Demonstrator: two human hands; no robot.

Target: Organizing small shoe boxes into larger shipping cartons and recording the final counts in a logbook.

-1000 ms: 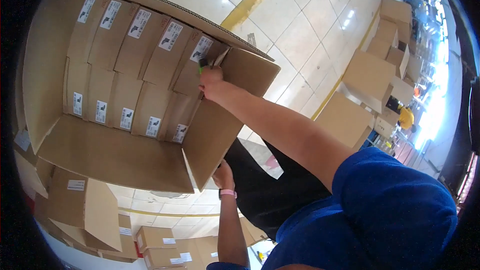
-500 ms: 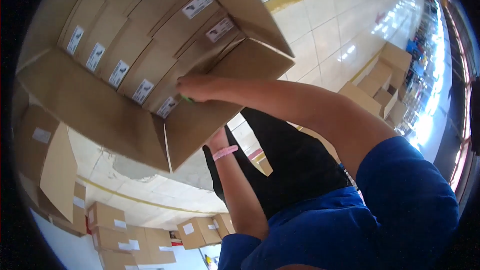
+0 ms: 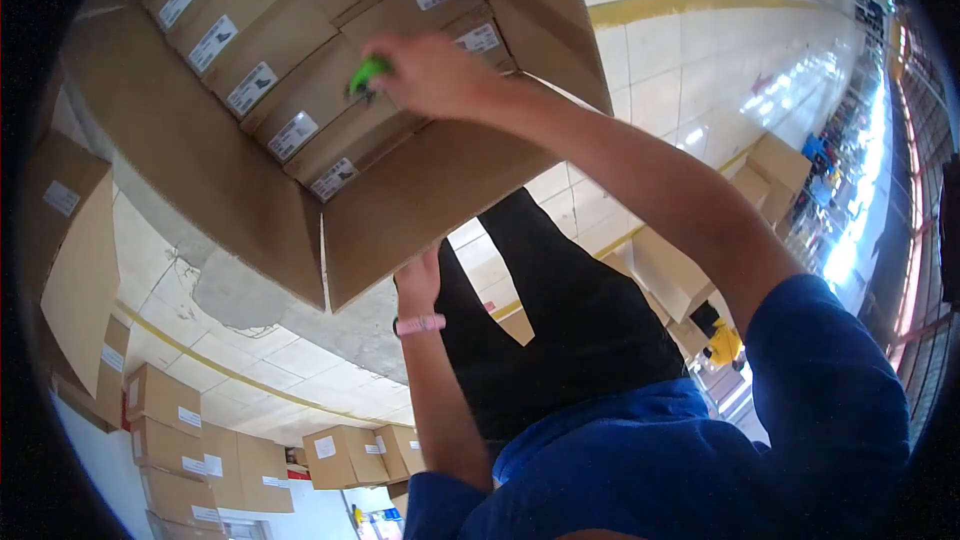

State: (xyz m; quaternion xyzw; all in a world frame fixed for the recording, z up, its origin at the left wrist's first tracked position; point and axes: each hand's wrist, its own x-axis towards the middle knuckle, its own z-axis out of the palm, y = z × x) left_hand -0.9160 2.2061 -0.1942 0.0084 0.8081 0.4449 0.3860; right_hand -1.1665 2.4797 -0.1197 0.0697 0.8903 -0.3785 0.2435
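Note:
A large open cardboard carton (image 3: 200, 135) fills the upper left, its flaps folded outward. Rows of brown shoe boxes (image 3: 300, 85) with white picture labels are packed inside it. Above these boxes, my right hand (image 3: 430, 75) is closed around a small bright green tool (image 3: 369, 72) with a dark end; blur hides its exact kind. My left hand (image 3: 418, 280), with a pink band at the wrist, is at the underside of the near flap. That flap hides its fingers, so its grip does not show.
More cartons (image 3: 165, 415) are stacked at the lower left, and another open carton (image 3: 75, 240) stands at the left edge. Open cartons (image 3: 670, 270) also lie to the right. The tiled floor (image 3: 690, 70) has a yellow line (image 3: 720, 5) across it.
My right hand has lifted from the carton's near inner edge and moved farther over the shoe boxes, with the green tool now in plainer sight. My left hand stays by the flap.

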